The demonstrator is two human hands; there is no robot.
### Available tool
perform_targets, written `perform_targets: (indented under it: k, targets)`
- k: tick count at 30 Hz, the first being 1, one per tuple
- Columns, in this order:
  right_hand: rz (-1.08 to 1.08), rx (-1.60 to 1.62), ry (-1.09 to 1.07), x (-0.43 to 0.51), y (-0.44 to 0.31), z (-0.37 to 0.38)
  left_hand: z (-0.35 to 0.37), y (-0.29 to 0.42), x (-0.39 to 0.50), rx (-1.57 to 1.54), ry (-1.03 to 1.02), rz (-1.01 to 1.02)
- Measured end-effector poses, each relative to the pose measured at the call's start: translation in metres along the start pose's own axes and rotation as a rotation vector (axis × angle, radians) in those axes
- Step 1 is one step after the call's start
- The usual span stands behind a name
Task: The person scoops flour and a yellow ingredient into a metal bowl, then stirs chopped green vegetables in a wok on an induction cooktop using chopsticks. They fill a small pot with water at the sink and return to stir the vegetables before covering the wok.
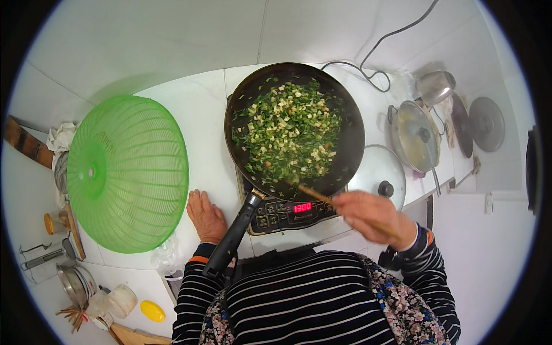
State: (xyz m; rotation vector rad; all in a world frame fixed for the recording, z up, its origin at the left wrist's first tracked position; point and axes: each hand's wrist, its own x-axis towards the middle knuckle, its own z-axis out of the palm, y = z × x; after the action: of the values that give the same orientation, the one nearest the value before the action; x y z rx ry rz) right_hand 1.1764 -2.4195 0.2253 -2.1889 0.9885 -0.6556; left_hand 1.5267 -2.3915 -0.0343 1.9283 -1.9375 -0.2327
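A dark frying pan [351, 142] stands on an induction cooker [280, 217] whose red display is lit. Chopped green vegetables with small pale cubes [289, 129] cover the pan's bottom. My right hand [366, 213] grips a wooden utensil [317, 194] at the pan's near right rim. The utensil's tip reaches into the food, so its shape is hidden. My left hand [207, 217] rests palm down on the white counter [205, 99], holding nothing. It lies between a green mesh food cover [142, 172] and the pan's black handle [233, 235], which points towards me.
Right of the pan lie a glass lid [373, 166], a lidded pot [396, 129] and a metal container [435, 87]. A black cord [379, 43] runs behind. At lower left are a plastic bag [166, 256], metal bowls [71, 282] and a yellow lid [152, 311].
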Motion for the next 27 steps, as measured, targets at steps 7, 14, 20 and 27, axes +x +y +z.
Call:
perform_targets:
  k: [7,14,20,27]
  targets:
    - [0.431,0.247,0.452,-0.012,0.009,-0.032,0.001,-0.001,-0.001,-0.004,0.012,0.015]
    - [0.441,0.519,0.528,0.012,0.019,0.003,0.001,-0.001,0.0,0.016,-0.016,-0.005]
    - [0.229,0.488,0.251,0.021,0.011,0.015,0.004,-0.004,-0.001,0.017,0.022,0.018]
    - [0.315,0.276,0.37,0.031,0.05,-0.013,0.005,-0.005,-0.001,0.01,0.038,0.026]
